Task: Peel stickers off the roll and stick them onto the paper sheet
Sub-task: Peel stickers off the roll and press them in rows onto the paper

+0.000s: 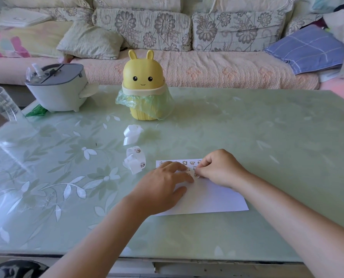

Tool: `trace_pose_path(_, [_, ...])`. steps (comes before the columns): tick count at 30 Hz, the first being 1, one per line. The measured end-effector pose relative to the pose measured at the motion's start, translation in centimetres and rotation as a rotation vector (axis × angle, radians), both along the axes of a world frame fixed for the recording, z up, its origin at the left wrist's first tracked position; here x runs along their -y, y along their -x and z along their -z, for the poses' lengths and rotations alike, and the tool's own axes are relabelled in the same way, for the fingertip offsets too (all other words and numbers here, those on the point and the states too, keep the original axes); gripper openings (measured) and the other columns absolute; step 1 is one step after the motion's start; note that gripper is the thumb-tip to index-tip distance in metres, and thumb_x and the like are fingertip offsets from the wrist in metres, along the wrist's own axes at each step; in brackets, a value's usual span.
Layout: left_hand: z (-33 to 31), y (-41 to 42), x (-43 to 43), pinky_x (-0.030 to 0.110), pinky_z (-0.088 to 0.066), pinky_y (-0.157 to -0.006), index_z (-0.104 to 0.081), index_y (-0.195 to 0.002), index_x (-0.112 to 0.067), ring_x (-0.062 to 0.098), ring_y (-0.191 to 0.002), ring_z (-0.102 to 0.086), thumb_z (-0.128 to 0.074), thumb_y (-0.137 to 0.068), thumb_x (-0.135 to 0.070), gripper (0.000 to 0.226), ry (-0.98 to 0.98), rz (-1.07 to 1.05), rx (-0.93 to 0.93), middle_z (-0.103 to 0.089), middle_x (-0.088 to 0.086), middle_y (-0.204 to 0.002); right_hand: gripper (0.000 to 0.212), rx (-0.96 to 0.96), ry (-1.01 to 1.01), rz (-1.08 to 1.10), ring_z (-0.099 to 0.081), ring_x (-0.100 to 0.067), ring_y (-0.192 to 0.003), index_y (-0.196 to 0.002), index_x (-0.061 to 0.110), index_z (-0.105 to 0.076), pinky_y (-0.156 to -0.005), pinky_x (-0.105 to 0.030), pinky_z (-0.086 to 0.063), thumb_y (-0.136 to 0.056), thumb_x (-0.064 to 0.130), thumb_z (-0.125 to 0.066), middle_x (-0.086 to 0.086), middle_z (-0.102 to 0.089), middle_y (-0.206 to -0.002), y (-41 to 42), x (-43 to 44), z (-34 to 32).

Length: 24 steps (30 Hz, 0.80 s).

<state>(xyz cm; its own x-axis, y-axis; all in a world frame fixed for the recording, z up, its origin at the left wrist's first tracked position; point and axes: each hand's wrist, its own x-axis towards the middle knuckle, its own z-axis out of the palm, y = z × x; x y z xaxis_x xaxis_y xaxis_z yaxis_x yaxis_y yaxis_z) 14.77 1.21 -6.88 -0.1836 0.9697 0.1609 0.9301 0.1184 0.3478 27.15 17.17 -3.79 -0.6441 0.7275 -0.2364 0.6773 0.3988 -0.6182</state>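
Note:
A white paper sheet lies on the table in front of me, with several small cartoon stickers in rows along its far edge. My left hand rests flat on the sheet's left part, fingers spread. My right hand pinches a small round sticker against the sheet, just below the stuck rows. The sticker roll, a curled strip of white backing with a few stickers on it, lies on the table left of the sheet. Neither hand touches it.
A loose curl of bare backing strip lies beyond the roll. Farther back stand a yellow bunny-shaped bin with a green bag and a grey-white lidded container. A clear cup sits at the far left edge. A sofa runs behind the table.

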Motion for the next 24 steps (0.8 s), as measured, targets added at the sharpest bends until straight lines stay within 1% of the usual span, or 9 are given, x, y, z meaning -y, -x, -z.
trace_pose_path(4, [0.4, 0.0, -0.1, 0.03, -0.045, -0.089, -0.061, -0.119, -0.039, 0.014, -0.125, -0.045, -0.046, -0.09, -0.039, 0.033, -0.019, -0.006, -0.02, -0.052, -0.012, -0.133, 0.011, 0.115, -0.123, 0.003, -0.071, -0.018, -0.078, -0.075, 0.024, -0.077, -0.067, -0.029, -0.057, -0.075, 0.023, -0.065, 0.006, -0.074, -0.073, 0.6, 0.7, -0.3])
trace_pose_path(6, [0.6, -0.2, -0.2, 0.031, -0.047, -0.088, -0.058, -0.119, -0.039, 0.014, -0.123, -0.046, -0.04, -0.087, -0.042, 0.037, -0.017, -0.019, -0.043, -0.051, -0.013, -0.129, 0.013, 0.177, -0.18, -0.004, -0.07, -0.019, -0.079, -0.077, 0.026, -0.077, -0.066, -0.026, -0.055, -0.074, 0.022, -0.065, 0.007, -0.074, -0.077, 0.9, 0.9, -0.7])
trace_pose_path(8, [0.7, -0.3, -0.3, 0.031, -0.046, -0.088, -0.057, -0.119, -0.037, 0.015, -0.122, -0.046, -0.042, -0.087, -0.039, 0.036, -0.019, -0.034, -0.06, -0.051, -0.012, -0.126, 0.012, 0.224, -0.214, -0.007, -0.068, -0.017, -0.078, -0.078, 0.03, -0.076, -0.061, -0.021, -0.049, -0.075, 0.023, -0.068, 0.011, -0.072, -0.079, 1.3, 1.0, -1.1])
trace_pose_path(11, [0.6, -0.7, -0.2, 0.03, -0.044, -0.087, -0.055, -0.122, -0.034, 0.017, -0.117, -0.048, -0.043, -0.087, -0.036, 0.036, -0.038, -0.045, -0.085, -0.053, -0.01, -0.122, 0.01, 0.28, -0.282, -0.013, -0.067, -0.017, -0.079, -0.085, 0.03, -0.075, -0.063, -0.021, -0.048, -0.076, 0.028, -0.07, 0.011, -0.07, -0.084, 1.7, 1.1, -1.2])
trace_pose_path(14, [0.9, -1.2, -0.1, 0.029, -0.043, -0.088, -0.051, -0.129, -0.034, 0.017, -0.113, -0.048, -0.04, -0.089, -0.036, 0.041, -0.037, -0.056, -0.134, -0.052, -0.009, -0.122, 0.018, 0.309, -0.378, -0.036, -0.066, -0.019, -0.085, -0.095, 0.027, -0.071, -0.068, -0.025, -0.05, -0.079, 0.036, -0.069, 0.009, -0.069, -0.093, 1.7, 1.1, -1.1])
trace_pose_path(17, [1.3, -1.5, -0.2, 0.033, -0.044, -0.092, -0.05, -0.13, -0.031, 0.019, -0.112, -0.048, -0.037, -0.091, -0.036, 0.042, -0.042, -0.065, -0.168, -0.052, -0.005, -0.123, 0.026, 0.248, -0.393, -0.048, -0.062, -0.017, -0.092, -0.099, 0.033, -0.064, -0.068, -0.027, -0.039, -0.079, 0.048, -0.072, 0.012, -0.064, -0.1, 0.6, 0.7, -1.1])
trace_pose_path(19, [1.3, -1.7, -0.2, 0.032, -0.043, -0.093, -0.051, -0.129, -0.029, 0.02, -0.111, -0.048, -0.037, -0.091, -0.036, 0.041, -0.045, -0.067, -0.179, -0.052, -0.004, -0.123, 0.02, 0.172, -0.373, -0.064, -0.058, -0.014, -0.089, -0.095, 0.034, -0.065, -0.069, -0.026, -0.037, -0.082, 0.048, -0.07, 0.015, -0.061, -0.098, -0.4, 0.9, -0.8])
trace_pose_path(21, [1.3, -1.8, -0.2, 0.032, -0.042, -0.093, -0.051, -0.129, -0.028, 0.02, -0.111, -0.048, -0.037, -0.091, -0.038, 0.041, -0.041, -0.07, -0.185, -0.052, -0.003, -0.122, 0.014, 0.096, -0.432, -0.128, -0.058, -0.014, -0.095, -0.098, 0.035, -0.067, -0.072, -0.026, -0.039, -0.088, 0.045, -0.065, 0.014, -0.059, -0.097, -1.3, 1.2, 0.0])
trace_pose_path(24, [1.4, -2.1, -0.3, 0.033, -0.043, -0.092, -0.052, -0.127, -0.026, 0.02, -0.108, -0.048, -0.039, -0.091, -0.036, 0.04, -0.05, -0.088, -0.182, -0.051, -0.003, -0.122, 0.024, 0.008, -0.617, -0.321, -0.056, -0.021, -0.104, -0.11, 0.031, -0.07, -0.081, -0.032, -0.046, -0.092, 0.038, -0.056, 0.007, -0.06, -0.109, -2.6, 1.5, 1.6])
